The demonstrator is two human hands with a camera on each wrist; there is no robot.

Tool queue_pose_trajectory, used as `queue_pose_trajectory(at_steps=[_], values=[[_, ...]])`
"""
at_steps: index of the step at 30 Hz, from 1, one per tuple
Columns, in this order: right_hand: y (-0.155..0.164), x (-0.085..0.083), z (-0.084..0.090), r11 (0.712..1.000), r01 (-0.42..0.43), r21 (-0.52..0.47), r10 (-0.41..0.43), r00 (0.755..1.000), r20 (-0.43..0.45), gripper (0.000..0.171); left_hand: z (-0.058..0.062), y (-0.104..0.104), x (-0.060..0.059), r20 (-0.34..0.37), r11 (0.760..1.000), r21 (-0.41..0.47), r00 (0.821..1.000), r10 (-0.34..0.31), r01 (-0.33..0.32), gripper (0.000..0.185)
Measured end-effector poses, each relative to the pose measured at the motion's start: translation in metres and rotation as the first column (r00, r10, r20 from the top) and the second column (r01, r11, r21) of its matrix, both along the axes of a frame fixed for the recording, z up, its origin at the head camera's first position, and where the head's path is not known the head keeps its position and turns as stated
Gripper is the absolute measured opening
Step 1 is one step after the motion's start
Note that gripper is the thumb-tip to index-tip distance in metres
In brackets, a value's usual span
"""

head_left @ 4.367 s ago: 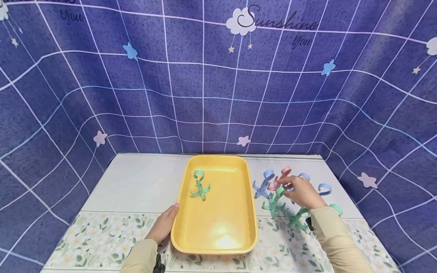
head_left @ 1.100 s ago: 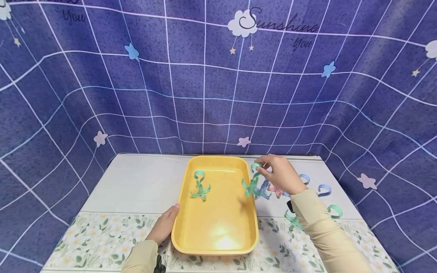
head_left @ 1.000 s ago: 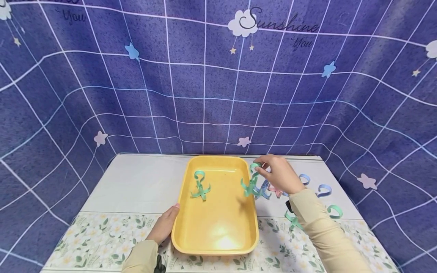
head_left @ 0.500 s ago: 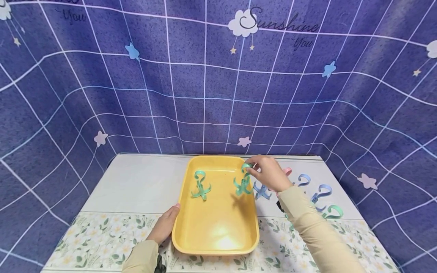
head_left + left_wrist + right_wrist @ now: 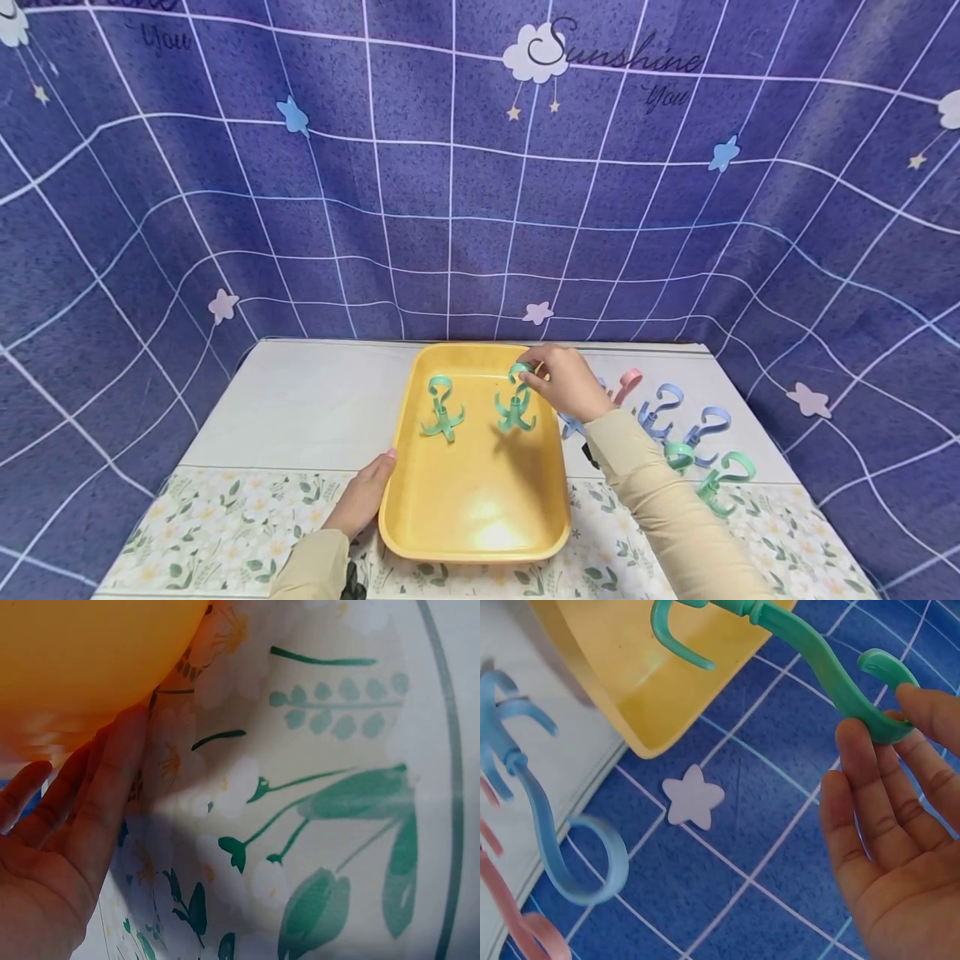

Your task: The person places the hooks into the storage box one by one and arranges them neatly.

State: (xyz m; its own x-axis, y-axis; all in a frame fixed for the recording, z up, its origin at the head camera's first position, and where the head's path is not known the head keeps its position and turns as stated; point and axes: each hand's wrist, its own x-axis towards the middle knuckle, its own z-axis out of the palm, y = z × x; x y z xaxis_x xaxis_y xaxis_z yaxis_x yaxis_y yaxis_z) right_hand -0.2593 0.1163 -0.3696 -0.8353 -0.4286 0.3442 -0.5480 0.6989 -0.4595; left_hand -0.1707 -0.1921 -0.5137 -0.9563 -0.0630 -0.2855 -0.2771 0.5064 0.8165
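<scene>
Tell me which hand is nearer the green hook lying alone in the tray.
Right. The right hand hovers just beyond that green hook, pinching a second hook; the left hand rests at the tray rim, farther.
</scene>
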Motion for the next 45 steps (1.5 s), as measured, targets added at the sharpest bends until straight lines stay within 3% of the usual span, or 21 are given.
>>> queue_pose_trajectory(at_steps=[33,45], values=[[-0.049,-0.009,-0.047,0.99,0.131,-0.061,-0.128,0.991,0.046,0.014,-0.002,-0.002,0.001,-0.011,1.0,0.031,1.0,0.003,-0.003,0.084],[-0.054,-0.016,-0.056,0.991,0.115,-0.075,-0.113,0.993,0.029,0.012,-0.004,-0.001,0.001,-0.033,1.0,0.022,0.999,0.01,-0.009,0.083]])
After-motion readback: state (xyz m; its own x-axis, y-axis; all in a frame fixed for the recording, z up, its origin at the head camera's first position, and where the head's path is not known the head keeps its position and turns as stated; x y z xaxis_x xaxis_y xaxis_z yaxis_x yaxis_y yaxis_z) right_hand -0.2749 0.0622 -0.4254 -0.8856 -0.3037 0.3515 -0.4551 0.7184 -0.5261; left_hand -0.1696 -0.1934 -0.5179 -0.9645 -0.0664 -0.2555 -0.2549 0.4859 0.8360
